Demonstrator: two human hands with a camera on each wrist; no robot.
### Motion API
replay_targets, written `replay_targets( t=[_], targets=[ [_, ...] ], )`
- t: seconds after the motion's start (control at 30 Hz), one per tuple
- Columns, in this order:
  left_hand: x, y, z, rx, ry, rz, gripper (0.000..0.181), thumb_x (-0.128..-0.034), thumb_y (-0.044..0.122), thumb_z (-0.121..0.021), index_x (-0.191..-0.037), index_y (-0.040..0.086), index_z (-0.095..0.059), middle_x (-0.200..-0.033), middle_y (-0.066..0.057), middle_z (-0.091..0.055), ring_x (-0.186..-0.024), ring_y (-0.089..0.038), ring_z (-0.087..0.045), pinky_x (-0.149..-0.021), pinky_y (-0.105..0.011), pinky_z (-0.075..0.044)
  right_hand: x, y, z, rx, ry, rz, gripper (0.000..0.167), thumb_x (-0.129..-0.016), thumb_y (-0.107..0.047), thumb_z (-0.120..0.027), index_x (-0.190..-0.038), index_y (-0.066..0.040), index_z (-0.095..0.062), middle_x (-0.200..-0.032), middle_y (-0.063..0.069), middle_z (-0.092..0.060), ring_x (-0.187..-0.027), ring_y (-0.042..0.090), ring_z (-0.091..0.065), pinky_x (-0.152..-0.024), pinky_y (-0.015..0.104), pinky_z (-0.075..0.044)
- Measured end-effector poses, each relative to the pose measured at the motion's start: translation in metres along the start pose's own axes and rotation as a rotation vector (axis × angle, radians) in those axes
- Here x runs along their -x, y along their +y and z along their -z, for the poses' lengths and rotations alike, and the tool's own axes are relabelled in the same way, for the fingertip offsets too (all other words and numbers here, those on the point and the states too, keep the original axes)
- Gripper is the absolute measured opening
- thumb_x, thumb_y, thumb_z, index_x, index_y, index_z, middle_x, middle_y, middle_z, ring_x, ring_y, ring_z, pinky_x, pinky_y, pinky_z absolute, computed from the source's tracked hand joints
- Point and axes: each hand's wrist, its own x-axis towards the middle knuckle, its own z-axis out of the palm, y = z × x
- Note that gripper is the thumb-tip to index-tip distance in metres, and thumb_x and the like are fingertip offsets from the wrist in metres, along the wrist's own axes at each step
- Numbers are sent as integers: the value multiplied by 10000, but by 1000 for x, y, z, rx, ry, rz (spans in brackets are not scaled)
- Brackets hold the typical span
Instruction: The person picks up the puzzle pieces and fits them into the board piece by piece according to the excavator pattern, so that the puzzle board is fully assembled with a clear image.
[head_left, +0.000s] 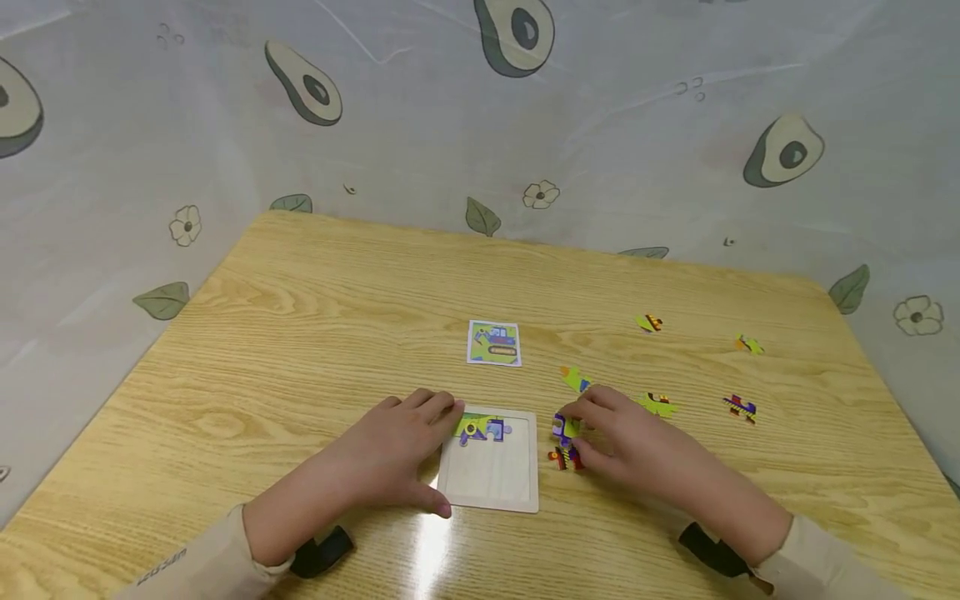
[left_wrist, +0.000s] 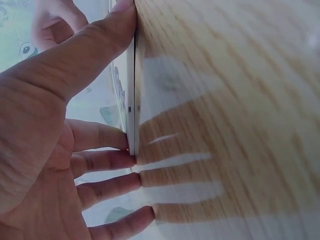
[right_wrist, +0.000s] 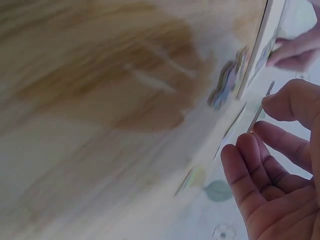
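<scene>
My left hand [head_left: 401, 454] rests at the left side of a shallow wooden puzzle tray [head_left: 487, 507], fingers near its far corner and thumb near its close corner. In the left wrist view, the fairly straight fingers touch the tray's edge and the tabletop. Joined puzzle pieces [head_left: 483, 428] in green and purple lie along the tray's far side. My right hand [head_left: 618, 437] pinches a thin puzzle piece [right_wrist: 257, 115] between thumb and index finger, just right of the tray. Below that hand a red and black puzzle piece [head_left: 558, 457] lies on the table, partly hidden.
A small picture card [head_left: 493, 343] showing an excavator lies beyond the tray. Several loose pieces are scattered to the right, among them a green one [head_left: 576, 379], a striped one [head_left: 741, 407] and a far one [head_left: 649, 323]. A patterned cloth [head_left: 420, 125] hangs behind the wooden table [head_left: 337, 283].
</scene>
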Motion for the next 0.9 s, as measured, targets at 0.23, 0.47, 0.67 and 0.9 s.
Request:
replay_targets(
  t=[0.23, 0.47, 0.67, 0.9],
  targets=[
    [0, 1, 1, 1, -5, 5, 1175, -712, 764, -795, -1582, 57, -444, -1522, -49, -523, -1396, -258, -507, -1023, -462, -516, -22, -17, -11, -3, -65, 68, 240, -965, -133, -707, -1202, -98, -727, -1044, -19, -617, -825, 24, -479, -707, 203, -477],
    [0, 1, 1, -9, 1, 6, 1169, -711, 771, -792, -1575, 59, -454, -1519, -49, -526, -1394, -257, -510, -1022, -463, -524, -34, -24, -20, 33, -88, 114, 271, -961, -128, -711, -1226, -74, -725, -1033, -9, -615, -842, 52, -493, -710, 190, -483],
    [-1, 1, 0, -14, 2, 1, 1169, -712, 773, -788, -1572, 54, -458, -1518, -50, -527, -1389, -254, -513, -1017, -457, -525, -39, -25, -24, 73, -96, 120, 290, -953, -130, -718, -1235, -61, -731, -1025, -3, -611, -833, 52, -498, -694, 174, -480],
    [-2, 2, 1, -17, -11, 7, 1174, -710, 772, -791, -1575, 53, -455, -1524, -53, -523, -1395, -254, -506, -1019, -461, -525, -40, -26, -26, 121, -97, 138, 303, -959, -145, -720, -1252, -69, -730, -1063, 17, -629, -864, 74, -547, -725, 208, -525]
  ],
)
